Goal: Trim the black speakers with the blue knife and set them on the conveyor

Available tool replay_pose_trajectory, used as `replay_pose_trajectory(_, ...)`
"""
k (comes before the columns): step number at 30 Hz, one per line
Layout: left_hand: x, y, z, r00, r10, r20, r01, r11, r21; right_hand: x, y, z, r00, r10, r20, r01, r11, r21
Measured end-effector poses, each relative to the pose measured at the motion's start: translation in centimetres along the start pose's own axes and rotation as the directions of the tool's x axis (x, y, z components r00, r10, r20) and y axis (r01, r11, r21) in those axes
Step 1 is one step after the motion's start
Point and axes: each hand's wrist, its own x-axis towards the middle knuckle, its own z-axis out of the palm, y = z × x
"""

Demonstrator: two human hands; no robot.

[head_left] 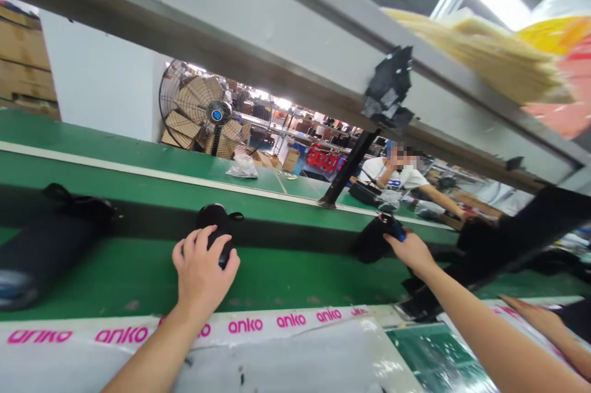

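My left hand lies over a black cylindrical object with a small loop at its side, its fingers curled around it on the green belt. My right hand is closed on a small dark thing with a blue end. Right beside it, a black cylindrical pouch lies tilted on the belt; whether the two are joined I cannot tell. At the far left lies a larger black pouch with a loop, blurred, a bluish end showing.
The green belt runs across, edged by white tape printed "anko". A grey beam hangs overhead on a black post. Another person's hand is at lower right; a person sits opposite. A fan stands behind.
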Motion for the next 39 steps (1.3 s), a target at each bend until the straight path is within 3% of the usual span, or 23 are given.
replay_pose_trajectory(4,-0.1,0.2,-0.6,0.999,-0.034,-0.042,0.032,0.999,-0.032,-2.1,0.6,-2.9,0.989,0.082,0.126,-0.104,0.978,0.179)
replay_pose_trajectory(7,0.0,0.6,-1.6,0.996,-0.044,-0.078,0.037,0.995,-0.094,-5.6,1.2,-6.1,0.975,0.070,0.210,-0.144,0.921,0.361)
replay_pose_trajectory(12,0.2,3.1,-3.9,0.997,0.013,-0.081,-0.037,0.954,-0.296,-15.2,1.7,-11.8,0.950,-0.051,0.309,-0.179,0.720,0.670)
replay_pose_trajectory(15,-1.3,6.4,-6.0,0.983,0.180,0.044,-0.138,0.870,-0.474,-21.8,1.5,-14.4,0.924,-0.136,0.357,-0.228,0.552,0.802)
replay_pose_trajectory(17,-3.6,8.9,-7.9,0.915,0.364,0.177,-0.192,0.775,-0.602,-25.9,1.3,-15.3,0.891,-0.176,0.419,-0.311,0.438,0.844)
replay_pose_trajectory(18,-5.0,10.1,-9.0,0.849,0.461,0.260,-0.181,0.714,-0.677,-27.7,1.3,-15.4,0.868,-0.190,0.459,-0.364,0.385,0.848)
replay_pose_trajectory(19,-6.4,11.3,-10.1,0.746,0.565,0.352,-0.126,0.638,-0.760,-29.4,1.3,-15.4,0.841,-0.204,0.501,-0.421,0.335,0.843)
replay_pose_trajectory(21,-9.0,13.3,-12.3,0.476,0.702,0.530,0.142,0.533,-0.834,-32.2,1.7,-14.7,0.785,-0.233,0.575,-0.527,0.238,0.816)
replay_pose_trajectory(22,-10.1,14.2,-13.2,0.385,0.711,0.588,0.239,0.539,-0.808,-33.4,2.0,-14.1,0.759,-0.251,0.601,-0.569,0.192,0.799)
replay_pose_trajectory(23,-11.0,14.9,-13.9,0.331,0.695,0.638,0.292,0.568,-0.770,-34.4,2.4,-13.4,0.739,-0.270,0.617,-0.602,0.148,0.785)
replay_pose_trajectory(26,-13.2,16.2,-14.7,0.309,0.626,0.716,0.237,0.679,-0.695,-37.0,3.9,-11.3,0.708,-0.326,0.626,-0.656,0.023,0.754)
replay_pose_trajectory(29,-15.5,15.7,-13.7,0.275,0.619,0.736,0.174,0.720,-0.671,-39.3,5.5,-9.5,0.703,-0.363,0.612,-0.680,-0.090,0.727)
replay_pose_trajectory(33,-18.0,13.8,-12.6,0.308,0.641,0.703,0.075,0.720,-0.690,-41.7,6.9,-7.8,0.698,-0.345,0.628,-0.711,-0.229,0.665)
replay_pose_trajectory(37,-17.5,14.4,-13.9,0.185,0.668,0.720,-0.097,0.742,-0.663,-43.2,6.9,-7.2,0.598,-0.271,0.754,-0.800,-0.261,0.541)
replay_pose_trajectory(39,-16.6,15.5,-14.4,0.172,0.622,0.764,-0.243,0.778,-0.579,-43.5,6.5,-7.5,0.543,-0.215,0.812,-0.834,-0.253,0.491)
